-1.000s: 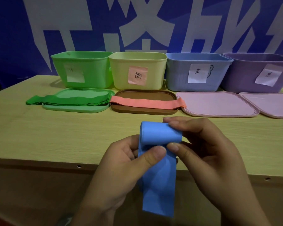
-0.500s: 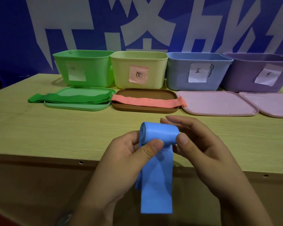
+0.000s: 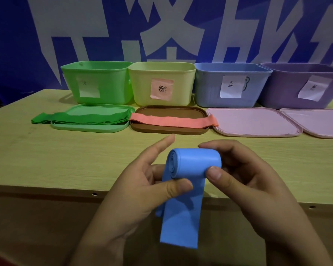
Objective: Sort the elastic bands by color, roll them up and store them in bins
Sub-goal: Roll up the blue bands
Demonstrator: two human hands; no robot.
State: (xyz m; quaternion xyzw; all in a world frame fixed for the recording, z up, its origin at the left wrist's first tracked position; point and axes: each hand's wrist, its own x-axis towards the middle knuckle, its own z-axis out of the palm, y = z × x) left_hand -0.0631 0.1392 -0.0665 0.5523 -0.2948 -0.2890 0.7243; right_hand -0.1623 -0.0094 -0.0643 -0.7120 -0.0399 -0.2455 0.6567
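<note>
A blue elastic band [image 3: 188,169] is partly rolled, its loose tail hanging down in front of the table edge. My right hand [image 3: 246,181] grips the roll between thumb and curled fingers. My left hand [image 3: 140,187] pinches the tail just under the roll with its thumb, index finger stretched out. Green bands [image 3: 81,119] lie stacked across a green lid [image 3: 88,128]. A pink band [image 3: 173,120] lies on a brown lid [image 3: 167,112]. Four open bins stand at the back: green [image 3: 96,81], yellow [image 3: 161,81], blue [image 3: 231,83], purple [image 3: 304,85].
Two pink lids [image 3: 254,121] [image 3: 319,121] lie flat before the blue and purple bins. The wooden table [image 3: 46,160] has its front edge just under my hands. A blue banner with white characters hangs behind the bins.
The roll has grown thicker and the hanging tail shorter. My left index finger has straightened out; my right thumb has shifted onto the roll's right end.
</note>
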